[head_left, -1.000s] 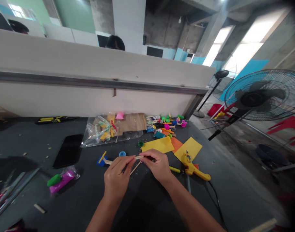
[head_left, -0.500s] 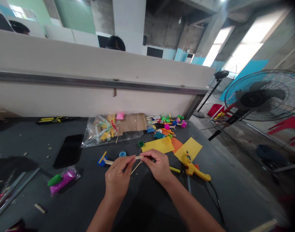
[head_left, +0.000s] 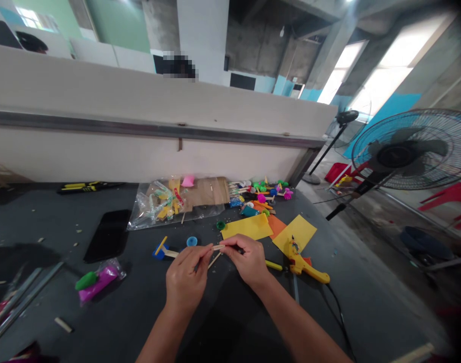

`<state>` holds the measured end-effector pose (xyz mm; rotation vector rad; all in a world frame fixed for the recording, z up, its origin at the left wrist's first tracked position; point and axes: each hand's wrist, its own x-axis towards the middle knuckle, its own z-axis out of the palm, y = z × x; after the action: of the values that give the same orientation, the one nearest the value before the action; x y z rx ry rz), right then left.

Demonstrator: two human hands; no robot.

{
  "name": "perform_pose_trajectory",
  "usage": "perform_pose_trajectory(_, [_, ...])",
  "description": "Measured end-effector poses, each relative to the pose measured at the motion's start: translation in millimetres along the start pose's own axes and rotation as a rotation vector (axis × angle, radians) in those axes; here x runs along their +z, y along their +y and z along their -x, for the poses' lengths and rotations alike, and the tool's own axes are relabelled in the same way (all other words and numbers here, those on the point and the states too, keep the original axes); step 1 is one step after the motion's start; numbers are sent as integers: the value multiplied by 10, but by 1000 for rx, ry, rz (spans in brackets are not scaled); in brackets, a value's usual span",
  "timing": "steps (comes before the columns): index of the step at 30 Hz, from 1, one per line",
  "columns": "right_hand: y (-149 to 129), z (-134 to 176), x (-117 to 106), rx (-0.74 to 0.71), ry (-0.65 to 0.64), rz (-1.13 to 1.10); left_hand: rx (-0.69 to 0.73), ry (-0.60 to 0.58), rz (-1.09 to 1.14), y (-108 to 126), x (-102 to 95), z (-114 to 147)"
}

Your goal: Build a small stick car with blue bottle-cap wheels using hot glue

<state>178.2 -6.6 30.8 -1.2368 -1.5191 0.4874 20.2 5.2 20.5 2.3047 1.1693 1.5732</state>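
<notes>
Both hands meet over the middle of the dark table, pinching a short pale wooden stick piece [head_left: 217, 247] between them. My left hand [head_left: 187, 272] grips its left end with thumb and fingertips. At the right end, my right hand [head_left: 247, 259] holds it in the same way. Below the fingers a thin stick [head_left: 214, 260] slants across the tabletop. Just left of my left hand lies a blue piece with a yellow stick [head_left: 161, 250] and a pale stick. A blue bottle cap [head_left: 191, 241] rests behind the left hand, and a yellow glue gun [head_left: 308, 269] lies right of the right hand.
Yellow paper [head_left: 249, 227] and a plastic bag of pieces [head_left: 158, 204] lie behind the hands. Colourful small parts [head_left: 268, 191] are heaped at the back right. To the left are a black phone [head_left: 107, 236] and a magenta clay packet [head_left: 99, 283]. A fan [head_left: 400, 151] stands right.
My left hand has shifted very slightly to the right. The grip of both hands on the wooden stick piece looks the same.
</notes>
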Motion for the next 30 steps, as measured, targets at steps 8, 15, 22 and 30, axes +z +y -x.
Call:
perform_pose_trajectory(8, [-7,5,-7,-11,2,23,-28,-11,-2,20,13,8])
perform_pose_trajectory(15, [-19,-7,-44,-32,-11,53,-63,-25,19,-3,36,37])
perform_pose_trajectory(22, [-19,19,-115,-48,-102,121,-9,-41,7,-33,39,46])
perform_pose_trajectory(30, [-57,112,-157,-27,-133,164,172,-184,-124,-28,21,27])
